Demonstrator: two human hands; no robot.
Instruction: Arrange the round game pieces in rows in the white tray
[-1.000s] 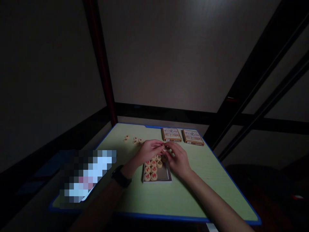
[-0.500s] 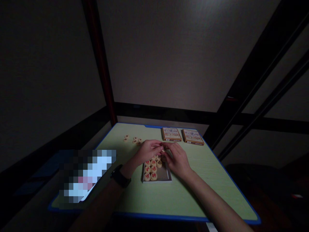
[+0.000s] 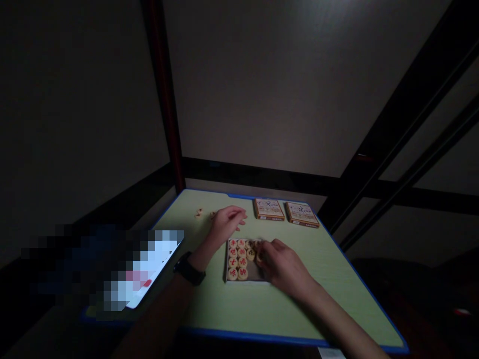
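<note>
On the table lies a shallow open box (image 3: 255, 271) holding several round Chinese chess pieces (image 3: 242, 263) with red and dark characters, set in rows on its left side and along its far edge. My right hand (image 3: 286, 264) is over the box's right side, its fingers pinched on a chess piece (image 3: 259, 257) that is partly hidden by them. Beyond the box's far left corner hovers my left hand (image 3: 226, 225), fingers loosely stretched and apart, with nothing visible in it. Loose chess pieces (image 3: 198, 214) lie to its left, some of them hidden behind it.
Two closed, printed boxes (image 3: 269, 209) (image 3: 302, 214) lie side by side at the far right of the green table (image 3: 322, 299), which has a blue rim. A bright, pixelated screen (image 3: 157, 264) stands at the left edge. Walls rise behind the table.
My hands were together above the box and have parted. The right came down into the box's right side with a chess piece; the left drew away toward the far left and opened.
</note>
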